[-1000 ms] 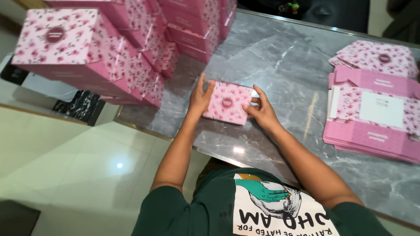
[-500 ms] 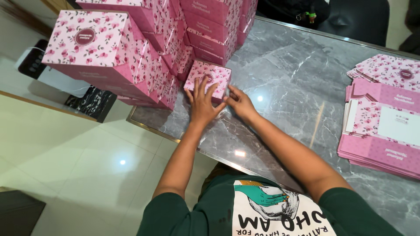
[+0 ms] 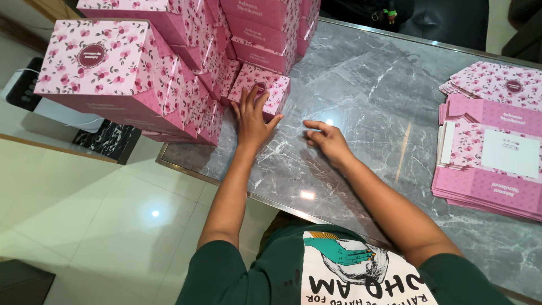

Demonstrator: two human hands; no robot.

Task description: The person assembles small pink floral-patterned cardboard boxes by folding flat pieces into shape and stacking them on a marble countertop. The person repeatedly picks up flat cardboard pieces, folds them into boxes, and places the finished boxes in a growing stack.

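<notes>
grey marble table (image 3: 361, 107), pink boxes (image 3: 169, 73), flat cartons (image 3: 491, 152)

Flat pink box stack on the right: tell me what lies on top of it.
On the flat pink box stack lies an unfolded floral box blank with a white rectangular patch. The sheets beneath show only their edges; their faces are covered.

Box stack (image 3: 169, 68) far left on surface (image 3: 367, 101); small box (image 3: 265, 85) just right of it, left hand (image 3: 251, 121) touching it. Right hand (image 3: 327, 141) nearer, apart. Flat boxes (image 3: 491, 158) far right.
</notes>
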